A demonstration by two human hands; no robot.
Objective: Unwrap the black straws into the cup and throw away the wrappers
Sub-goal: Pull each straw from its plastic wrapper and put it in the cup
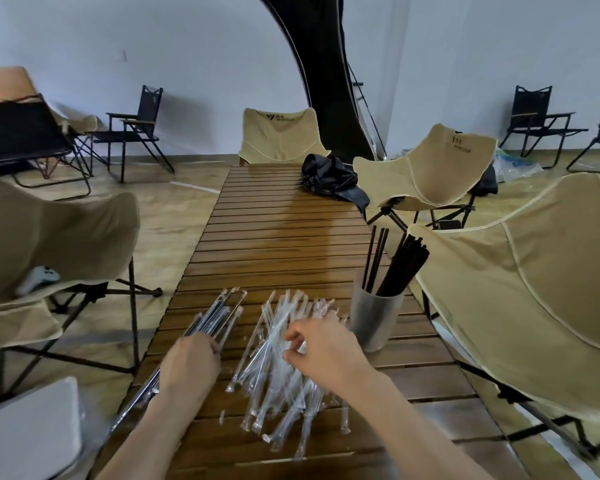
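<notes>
Clear empty wrappers (pixel 284 368) lie heaped mid-table; right hand (pixel 323 351) pinches into them, left hand (pixel 191 362) grips wrapped straws (pixel 215 317) at the left edge. Next: bin wrappers, unwrap more.

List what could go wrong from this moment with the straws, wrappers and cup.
1. The cup stands near the table's right edge with tall black straws leaning right; a nudge from the right hand might tip it.
2. The wrapped straws under the left hand overhang the left edge and could slide off.
3. The empty wrappers lie loose and may scatter.
</notes>
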